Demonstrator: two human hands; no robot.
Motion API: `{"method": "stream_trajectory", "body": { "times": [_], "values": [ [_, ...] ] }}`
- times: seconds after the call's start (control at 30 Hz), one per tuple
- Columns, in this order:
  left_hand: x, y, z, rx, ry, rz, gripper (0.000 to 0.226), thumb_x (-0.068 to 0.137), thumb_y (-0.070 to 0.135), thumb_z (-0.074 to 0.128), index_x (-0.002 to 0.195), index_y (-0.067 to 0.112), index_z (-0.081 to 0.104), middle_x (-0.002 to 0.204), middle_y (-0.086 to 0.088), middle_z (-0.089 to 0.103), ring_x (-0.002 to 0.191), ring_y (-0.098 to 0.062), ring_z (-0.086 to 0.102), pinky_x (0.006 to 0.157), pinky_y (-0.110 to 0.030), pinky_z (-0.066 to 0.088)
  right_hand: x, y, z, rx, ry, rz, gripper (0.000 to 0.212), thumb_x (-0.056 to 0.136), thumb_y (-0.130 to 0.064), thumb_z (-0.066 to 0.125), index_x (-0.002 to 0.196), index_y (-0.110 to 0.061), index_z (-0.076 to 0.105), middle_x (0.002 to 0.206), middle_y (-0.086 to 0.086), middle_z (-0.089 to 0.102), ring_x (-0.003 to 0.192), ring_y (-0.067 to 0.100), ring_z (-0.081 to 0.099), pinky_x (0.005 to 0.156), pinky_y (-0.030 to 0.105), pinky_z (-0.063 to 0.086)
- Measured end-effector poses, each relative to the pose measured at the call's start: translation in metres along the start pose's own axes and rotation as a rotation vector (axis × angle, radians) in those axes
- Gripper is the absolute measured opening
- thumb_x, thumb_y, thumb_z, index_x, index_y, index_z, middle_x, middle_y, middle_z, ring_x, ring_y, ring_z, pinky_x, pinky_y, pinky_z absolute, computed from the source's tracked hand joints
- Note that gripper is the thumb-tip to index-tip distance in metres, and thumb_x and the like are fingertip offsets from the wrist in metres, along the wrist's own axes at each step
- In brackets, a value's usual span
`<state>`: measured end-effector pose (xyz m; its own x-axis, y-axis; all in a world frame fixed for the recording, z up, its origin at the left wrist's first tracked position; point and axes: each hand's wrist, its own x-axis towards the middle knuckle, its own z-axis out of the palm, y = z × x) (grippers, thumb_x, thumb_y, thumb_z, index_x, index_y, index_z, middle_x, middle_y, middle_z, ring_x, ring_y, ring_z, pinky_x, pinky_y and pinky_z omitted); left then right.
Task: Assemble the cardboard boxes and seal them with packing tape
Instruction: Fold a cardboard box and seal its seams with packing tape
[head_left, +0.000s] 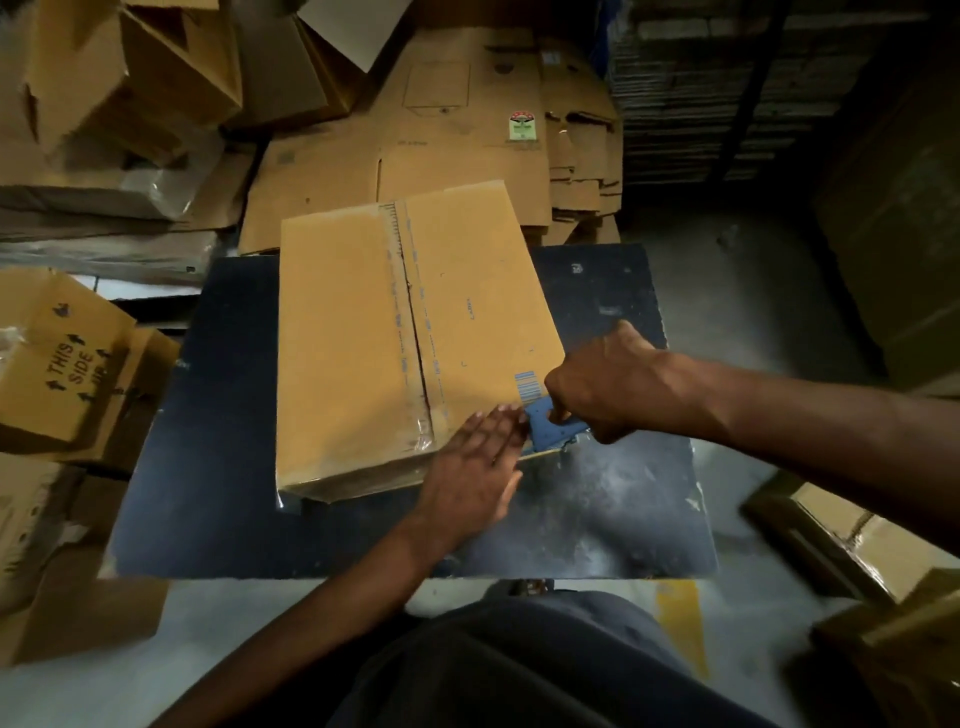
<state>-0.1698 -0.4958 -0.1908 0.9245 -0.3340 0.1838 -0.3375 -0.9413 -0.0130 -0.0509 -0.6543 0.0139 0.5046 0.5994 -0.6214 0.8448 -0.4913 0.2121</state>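
The left hand (475, 457) lies flat with its fingers straight, pressing down on the near edge of the cardboard box (410, 338). Just beside it, at about three o'clock, the right hand (608, 384) is curled tight around a blue tape tool (548, 428). The two hands are very close together, almost touching. I cannot see if the tool has a sharp edge, but tape tools often do, and the left fingertips sit right next to it. If the right hand pulls or slips toward nine o'clock, those fingers could get nicked.

The box rests on a dark table (597, 509), closed, with clear tape (410, 332) running along the middle seam from twelve o'clock down to six. The tape looks a bit wrinkled near the close end. If it is cut or torn badly, the loose end may curl up and stick to itself, and the seam could pop open.

The box also hangs a little past the far edge of the table. A hard push from the hands could slide it off.

Around the table there are piles: flat cardboard sheets (467, 130) at twelve o'clock, and a made-up box marked "THIS SIDE UP" (67, 364) at nine o'clock. A sliding box could knock into these.
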Motion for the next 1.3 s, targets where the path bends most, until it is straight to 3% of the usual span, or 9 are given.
{"method": "stream_trajectory", "body": {
  "times": [0.1, 0.3, 0.6, 0.83, 0.9, 1.1, 1.2, 1.3],
  "values": [
    [-0.003, -0.002, 0.005, 0.02, 0.059, 0.008, 0.073, 0.089, 0.032, 0.071, 0.15, 0.0, 0.049, 0.158, -0.019, 0.046, 0.145, -0.031, 0.047, 0.118, -0.047, 0.041, -0.007, 0.011, 0.009, 0.043, -0.016, -0.021, 0.046, 0.092, -0.026, 0.071, 0.136, -0.027, 0.056, 0.121, 0.002, 0.067, 0.109, 0.028, 0.067, 0.085, 0.046, 0.052],
    [-0.001, 0.003, 0.001, -0.028, 0.134, -0.008, 0.072, 0.089, 0.036, 0.065, 0.15, 0.001, 0.05, 0.156, -0.017, 0.048, 0.145, -0.029, 0.047, 0.117, -0.047, 0.041, -0.021, 0.043, 0.028, 0.114, 0.001, -0.025, 0.055, 0.087, -0.027, 0.074, 0.138, -0.039, 0.056, 0.116, -0.007, 0.068, 0.102, 0.02, 0.067, 0.084, 0.042, 0.059],
    [-0.003, 0.002, 0.002, -0.026, 0.111, 0.007, 0.081, 0.086, 0.04, 0.068, 0.152, 0.0, 0.046, 0.161, -0.017, 0.041, 0.149, -0.029, 0.041, 0.12, -0.047, 0.035, -0.042, 0.091, 0.062, 0.2, -0.052, 0.071, 0.063, 0.089, -0.035, 0.076, 0.144, -0.048, 0.049, 0.125, -0.011, 0.063, 0.1, 0.015, 0.063, 0.088, 0.039, 0.057],
    [-0.004, 0.0, 0.005, -0.028, 0.159, 0.043, 0.079, 0.083, 0.037, 0.067, 0.149, -0.003, 0.049, 0.16, -0.019, 0.042, 0.148, -0.032, 0.043, 0.112, -0.051, 0.045, -0.053, 0.116, 0.067, 0.261, -0.081, 0.123, 0.062, 0.09, -0.043, 0.076, 0.143, -0.055, 0.046, 0.13, -0.012, 0.059, 0.108, 0.015, 0.059, 0.093, 0.035, 0.05],
    [-0.004, -0.001, 0.007, -0.034, 0.144, 0.05, 0.08, 0.084, 0.037, 0.068, 0.15, -0.003, 0.047, 0.161, -0.019, 0.041, 0.148, -0.033, 0.042, 0.112, -0.052, 0.045, -0.06, 0.125, 0.066, 0.245, -0.119, 0.152, 0.059, 0.091, -0.041, 0.074, 0.143, -0.052, 0.048, 0.133, -0.011, 0.058, 0.112, 0.017, 0.059, 0.092, 0.033, 0.046],
    [-0.002, 0.004, -0.007, -0.089, -0.019, -0.037, 0.081, 0.087, 0.042, 0.064, 0.154, 0.003, 0.044, 0.16, -0.016, 0.042, 0.146, -0.03, 0.045, 0.115, -0.051, 0.044, -0.048, 0.118, 0.082, 0.183, -0.1, 0.112, 0.053, 0.095, -0.035, 0.071, 0.143, -0.049, 0.052, 0.133, -0.012, 0.063, 0.114, 0.02, 0.063, 0.095, 0.036, 0.054],
    [0.008, 0.004, -0.03, -0.071, -0.109, -0.076, 0.074, 0.09, 0.054, 0.052, 0.148, 0.008, 0.055, 0.152, -0.012, 0.054, 0.138, -0.026, 0.055, 0.111, -0.048, 0.049, -0.025, 0.11, 0.103, 0.182, -0.037, 0.052, 0.052, 0.094, -0.03, 0.069, 0.139, -0.052, 0.056, 0.132, -0.017, 0.066, 0.111, 0.021, 0.067, 0.08, 0.031, 0.051],
    [0.035, 0.0, -0.052, -0.081, -0.107, -0.012, 0.066, 0.085, 0.057, 0.054, 0.129, 0.011, 0.071, 0.133, -0.01, 0.07, 0.12, -0.028, 0.069, 0.1, -0.043, 0.055, -0.005, 0.103, 0.125, 0.268, 0.029, -0.008, 0.047, 0.093, -0.025, 0.069, 0.136, -0.045, 0.063, 0.132, -0.015, 0.068, 0.111, 0.02, 0.068, 0.084, 0.027, 0.051]
  ]
}}
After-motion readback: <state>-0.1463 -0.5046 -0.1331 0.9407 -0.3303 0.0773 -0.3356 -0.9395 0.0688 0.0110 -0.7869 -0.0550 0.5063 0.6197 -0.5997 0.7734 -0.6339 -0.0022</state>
